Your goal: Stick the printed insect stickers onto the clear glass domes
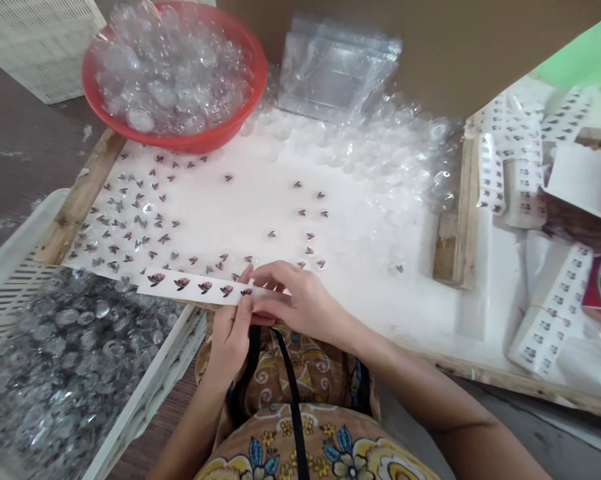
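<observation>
"Strip (215, 291) first: where is it in the head view?"

"Just below the middle of the frame, at the near edge of the bench (215, 213), its printed figures facing up. Its left end reaches out past the hands."

"What keeps it there?"

"The left hand (233, 337) pinches it from the near side, thumb on top, probably to steady the paper. The right hand (305, 300) curls in at the right end, fingertips by the last visible figure. Whether those fingers grip the paper or only touch it, I cannot tell."

"Why work so close to the body?"

"I'd guess for a clear look at such small prints, with both wrists at ease."

"And the things around?"

"Clear round pieces (370, 143) crowd the bench's upper right, while figure-marked pieces (164, 239) dot its left part; that spread seems to keep plain and marked ones apart. A red basin (195, 142), upper left, heaps up more clear pieces, its high sides presumably stopping them rolling off. The white crate (140, 387), lower left, sits right beside the bench, perhaps for easy reach."

"Those bundles (553, 310) at the right edge?"

"More printed strips, apparently stacked to stay flat and out of the way."
</observation>
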`<state>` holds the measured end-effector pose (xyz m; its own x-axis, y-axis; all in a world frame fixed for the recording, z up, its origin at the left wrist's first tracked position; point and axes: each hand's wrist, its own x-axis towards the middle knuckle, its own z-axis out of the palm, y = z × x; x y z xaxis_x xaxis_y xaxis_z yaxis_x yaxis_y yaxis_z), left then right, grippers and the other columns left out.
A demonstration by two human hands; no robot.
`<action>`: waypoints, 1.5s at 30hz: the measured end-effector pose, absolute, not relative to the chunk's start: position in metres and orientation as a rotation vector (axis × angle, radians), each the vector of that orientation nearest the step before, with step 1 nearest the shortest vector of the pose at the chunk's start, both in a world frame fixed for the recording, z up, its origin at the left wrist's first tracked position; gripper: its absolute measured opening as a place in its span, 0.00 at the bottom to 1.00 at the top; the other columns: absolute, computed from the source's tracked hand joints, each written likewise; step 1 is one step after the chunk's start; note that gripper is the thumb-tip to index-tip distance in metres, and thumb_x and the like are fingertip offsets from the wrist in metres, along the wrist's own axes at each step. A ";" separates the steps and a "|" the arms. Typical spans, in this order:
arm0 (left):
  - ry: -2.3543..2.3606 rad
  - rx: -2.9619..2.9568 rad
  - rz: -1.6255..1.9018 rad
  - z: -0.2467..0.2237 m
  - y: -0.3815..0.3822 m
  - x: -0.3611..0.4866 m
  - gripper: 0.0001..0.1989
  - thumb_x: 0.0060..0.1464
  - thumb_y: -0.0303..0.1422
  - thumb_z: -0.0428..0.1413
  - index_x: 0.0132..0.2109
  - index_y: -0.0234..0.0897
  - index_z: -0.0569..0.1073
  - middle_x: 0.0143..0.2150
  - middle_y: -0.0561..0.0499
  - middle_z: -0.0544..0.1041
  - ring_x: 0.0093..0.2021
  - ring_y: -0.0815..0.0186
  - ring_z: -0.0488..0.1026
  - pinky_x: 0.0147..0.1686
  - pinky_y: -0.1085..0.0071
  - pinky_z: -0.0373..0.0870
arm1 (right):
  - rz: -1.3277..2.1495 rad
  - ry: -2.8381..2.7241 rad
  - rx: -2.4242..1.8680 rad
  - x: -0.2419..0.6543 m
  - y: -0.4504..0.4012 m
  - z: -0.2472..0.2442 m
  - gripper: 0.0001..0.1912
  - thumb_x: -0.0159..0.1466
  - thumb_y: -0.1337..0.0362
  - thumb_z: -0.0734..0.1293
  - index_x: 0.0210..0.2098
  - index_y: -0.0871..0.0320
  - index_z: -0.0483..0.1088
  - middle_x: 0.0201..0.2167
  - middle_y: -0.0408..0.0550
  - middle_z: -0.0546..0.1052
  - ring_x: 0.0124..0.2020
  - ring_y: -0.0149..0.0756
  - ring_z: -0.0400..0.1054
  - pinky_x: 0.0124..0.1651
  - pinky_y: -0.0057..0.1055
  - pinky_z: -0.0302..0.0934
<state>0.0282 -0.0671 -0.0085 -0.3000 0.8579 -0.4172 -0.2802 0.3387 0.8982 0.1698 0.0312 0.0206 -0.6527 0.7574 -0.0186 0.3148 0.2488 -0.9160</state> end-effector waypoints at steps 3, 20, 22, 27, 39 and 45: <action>1.393 0.482 1.343 -0.013 -0.067 0.028 0.32 0.61 0.50 0.55 0.66 0.38 0.68 0.43 0.43 0.83 0.40 0.56 0.82 0.36 0.63 0.82 | 1.415 -2.112 -0.949 0.160 0.032 0.019 0.08 0.66 0.71 0.65 0.41 0.53 0.72 0.39 0.43 0.79 0.39 0.31 0.73 0.44 0.30 0.66; 1.510 0.549 1.329 -0.021 -0.068 0.031 0.23 0.60 0.46 0.57 0.50 0.30 0.80 0.30 0.47 0.83 0.27 0.61 0.81 0.27 0.70 0.79 | 1.061 -1.664 -1.578 0.254 0.081 0.004 0.08 0.62 0.59 0.67 0.30 0.56 0.68 0.22 0.41 0.71 0.24 0.30 0.63 0.28 0.30 0.57; 1.522 0.558 1.320 -0.020 -0.067 0.032 0.23 0.61 0.46 0.57 0.50 0.30 0.80 0.29 0.47 0.83 0.27 0.61 0.81 0.28 0.71 0.80 | 1.053 -1.714 -1.715 0.271 0.091 -0.005 0.10 0.60 0.57 0.68 0.28 0.56 0.68 0.21 0.41 0.71 0.23 0.30 0.62 0.28 0.30 0.55; 1.528 0.566 1.317 -0.019 -0.067 0.032 0.23 0.60 0.47 0.57 0.48 0.30 0.80 0.28 0.48 0.82 0.26 0.61 0.81 0.27 0.71 0.80 | 1.044 -1.774 -1.763 0.280 0.092 -0.016 0.10 0.58 0.57 0.68 0.27 0.55 0.68 0.24 0.42 0.72 0.26 0.32 0.64 0.31 0.31 0.56; 1.519 0.570 1.319 -0.019 -0.066 0.032 0.21 0.60 0.46 0.58 0.46 0.31 0.80 0.30 0.47 0.83 0.25 0.61 0.80 0.23 0.70 0.78 | 0.973 -1.911 -1.898 0.269 0.097 -0.016 0.05 0.59 0.63 0.66 0.27 0.55 0.67 0.23 0.42 0.72 0.25 0.32 0.63 0.31 0.31 0.56; 1.547 0.572 1.297 -0.018 -0.068 0.032 0.22 0.59 0.47 0.58 0.46 0.30 0.80 0.29 0.47 0.83 0.25 0.61 0.80 0.24 0.70 0.79 | 0.650 -2.202 -1.772 0.248 0.085 -0.019 0.04 0.62 0.67 0.64 0.31 0.57 0.71 0.37 0.52 0.75 0.30 0.35 0.67 0.36 0.33 0.57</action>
